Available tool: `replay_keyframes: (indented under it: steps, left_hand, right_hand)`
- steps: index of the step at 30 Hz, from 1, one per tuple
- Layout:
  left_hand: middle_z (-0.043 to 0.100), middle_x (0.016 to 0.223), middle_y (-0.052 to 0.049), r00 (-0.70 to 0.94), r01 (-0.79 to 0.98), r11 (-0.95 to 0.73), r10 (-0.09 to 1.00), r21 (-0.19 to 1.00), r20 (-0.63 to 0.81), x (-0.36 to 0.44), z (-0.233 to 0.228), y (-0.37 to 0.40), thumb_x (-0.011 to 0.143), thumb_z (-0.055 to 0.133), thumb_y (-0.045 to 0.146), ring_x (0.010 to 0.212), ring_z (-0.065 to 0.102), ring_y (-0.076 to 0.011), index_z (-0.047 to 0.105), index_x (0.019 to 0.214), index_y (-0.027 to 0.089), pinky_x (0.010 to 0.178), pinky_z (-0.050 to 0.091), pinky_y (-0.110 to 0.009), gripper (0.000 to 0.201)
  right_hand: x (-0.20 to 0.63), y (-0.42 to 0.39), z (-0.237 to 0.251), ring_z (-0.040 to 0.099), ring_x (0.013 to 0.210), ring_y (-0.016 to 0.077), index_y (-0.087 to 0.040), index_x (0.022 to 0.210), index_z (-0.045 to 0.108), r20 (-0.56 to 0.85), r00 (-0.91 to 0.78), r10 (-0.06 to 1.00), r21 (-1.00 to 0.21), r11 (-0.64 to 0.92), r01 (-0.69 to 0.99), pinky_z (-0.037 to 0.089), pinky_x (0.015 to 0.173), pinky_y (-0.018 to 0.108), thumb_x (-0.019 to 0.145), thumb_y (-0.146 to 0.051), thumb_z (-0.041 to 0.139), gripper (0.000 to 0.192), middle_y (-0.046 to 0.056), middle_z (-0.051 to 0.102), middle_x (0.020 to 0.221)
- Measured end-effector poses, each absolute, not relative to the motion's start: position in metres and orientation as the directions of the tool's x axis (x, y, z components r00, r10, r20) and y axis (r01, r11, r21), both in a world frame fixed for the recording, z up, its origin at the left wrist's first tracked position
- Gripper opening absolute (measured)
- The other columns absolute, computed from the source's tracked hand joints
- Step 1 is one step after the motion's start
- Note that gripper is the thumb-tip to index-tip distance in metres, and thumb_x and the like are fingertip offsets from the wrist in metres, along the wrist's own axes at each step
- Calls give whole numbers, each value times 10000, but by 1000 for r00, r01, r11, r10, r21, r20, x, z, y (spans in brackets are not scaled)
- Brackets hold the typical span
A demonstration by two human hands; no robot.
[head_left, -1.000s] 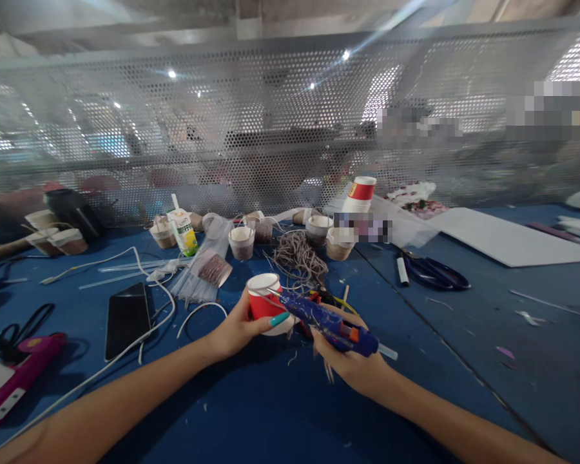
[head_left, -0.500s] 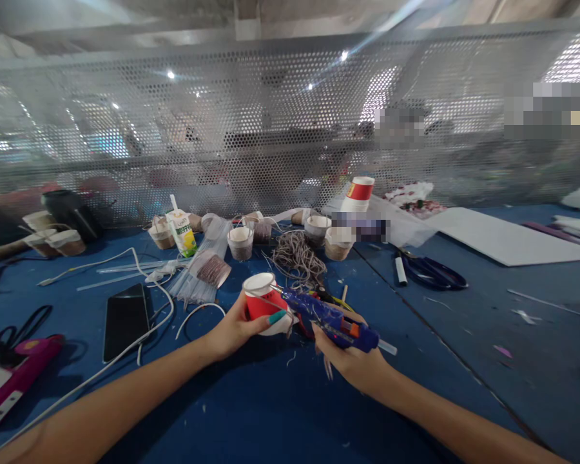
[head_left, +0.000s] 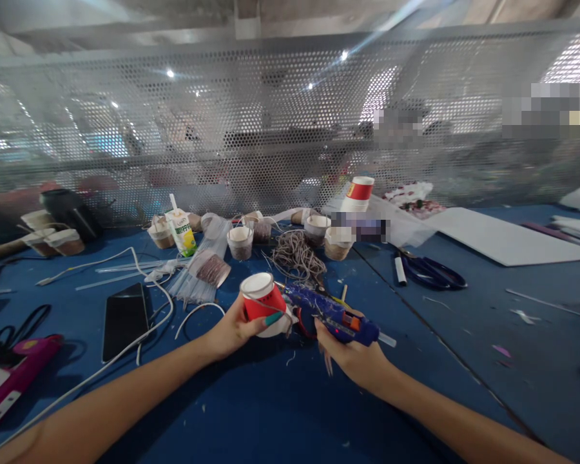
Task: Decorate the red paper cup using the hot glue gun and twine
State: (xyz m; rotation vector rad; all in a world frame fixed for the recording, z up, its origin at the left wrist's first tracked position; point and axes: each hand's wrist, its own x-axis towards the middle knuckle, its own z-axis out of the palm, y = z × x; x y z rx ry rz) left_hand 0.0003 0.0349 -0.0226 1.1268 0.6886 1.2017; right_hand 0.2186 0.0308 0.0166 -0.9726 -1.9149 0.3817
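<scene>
My left hand (head_left: 236, 328) is wrapped round a red and white paper cup (head_left: 263, 304), its thumb across the front. A thin grey-brown cord (head_left: 265, 300) runs slantwise over the cup's side. In my right hand (head_left: 348, 354) is a blue hot glue gun (head_left: 331, 314), with a clear glue stick poking out of its back end. The gun's nozzle points left, close beside the cup's rim; whether it touches cannot be made out. Behind both hands lies a tangled heap of the same cord (head_left: 299, 254).
Cord-wrapped cups (head_left: 240, 243) stand along the back before a perforated metal screen (head_left: 251, 129). At left are a phone (head_left: 124, 322), a white cable and a magenta power strip (head_left: 24, 380). Clear glue sticks (head_left: 193, 274), a drink carton (head_left: 182, 233), scissors (head_left: 435, 272) and a white board (head_left: 507, 235) also lie about.
The glue gun has shifted slightly, its nozzle dropping from above the cup's rim to beside it. The cup has tilted a little and moved slightly left in my left hand.
</scene>
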Motion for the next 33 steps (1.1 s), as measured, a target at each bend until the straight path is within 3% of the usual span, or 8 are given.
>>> replay_keyframes:
  steps: [7,12,16,22,25,29,33]
  left_hand:
    - [638,1140,-120,305,-332,-46,940,942,153,-2,-26,37,588,789,447,1068,575,-294,545,1201,202,971,406,-441,704]
    - [664,1080,-124,325,-323,-64,930,944,174,-1,-24,37,580,797,431,1034,597,-296,581,1096,167,973,406,-454,619]
    - [680,1056,-124,259,-331,-17,960,943,108,2,-22,35,573,805,412,991,623,-289,580,1070,161,940,436,-444,601]
    - [701,1004,-101,131,-382,47,991,923,4,5,-18,35,483,856,342,948,640,-276,571,1034,170,880,478,-416,644]
    - [703,985,-91,122,-386,45,993,922,3,6,-17,35,458,865,331,941,638,-275,577,1019,171,870,481,-416,650]
    - [702,974,-80,136,-390,37,991,920,17,6,-17,35,449,866,333,932,636,-264,585,1024,171,878,475,-416,660]
    - [698,978,-77,142,-369,43,990,929,11,5,-19,36,485,853,314,926,636,-256,583,1042,172,878,471,-412,635]
  right_hand:
    - [222,34,11,666,685,232,-241,637,651,577,-386,720,-486,682,546,577,710,383,795,-315,546,203,51,653,594]
    - [220,38,8,626,608,222,-217,673,615,598,-339,726,-467,660,588,551,583,348,792,-302,526,172,53,623,588]
    - [219,48,8,588,598,198,-210,697,524,566,-231,792,-466,538,703,502,539,315,799,-292,499,134,36,572,628]
    - [227,57,16,544,531,183,-177,796,411,383,-70,921,-328,206,922,385,439,304,682,-263,573,217,100,487,871]
    - [228,56,13,590,703,264,-163,832,399,289,-102,952,-249,178,952,450,542,346,661,-242,584,264,117,468,891]
    - [222,52,1,459,1052,394,-125,1009,391,488,-185,853,-209,319,924,426,813,512,635,-239,585,436,190,428,1061]
    - [218,44,3,422,1051,356,-152,1085,333,645,-187,741,-288,462,839,370,840,576,691,-211,527,442,175,390,1118]
